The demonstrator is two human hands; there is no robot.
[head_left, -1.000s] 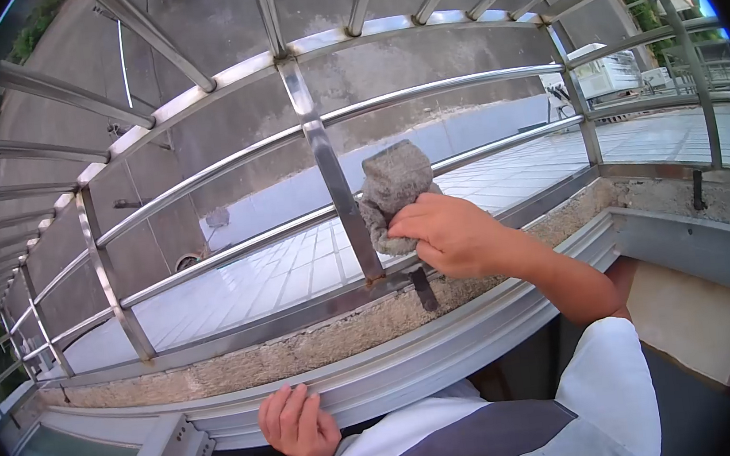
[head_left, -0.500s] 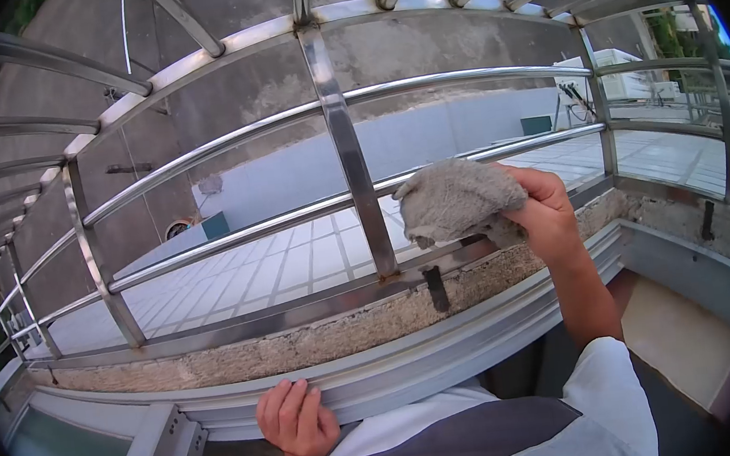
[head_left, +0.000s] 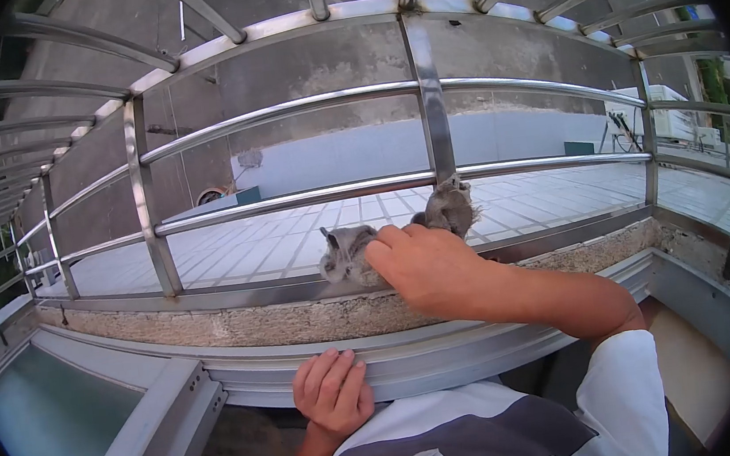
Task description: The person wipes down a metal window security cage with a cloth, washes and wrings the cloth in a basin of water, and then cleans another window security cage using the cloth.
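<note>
Head view: on my feed the right hand has its fingers closed on a grey cloth, bunched near the railing post's low end; judged light, soft, best gripped mid-bunch. Left hand: fingers curled on the window track, grip unclear

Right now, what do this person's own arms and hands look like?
Both the bare right hand and the bare left hand are ungloved, with no watch visible. A short, loose white fabric sleeve covers the right upper arm, part of a white shirt with a dark grey panel. The left sleeve isn't clearly shown.
</note>
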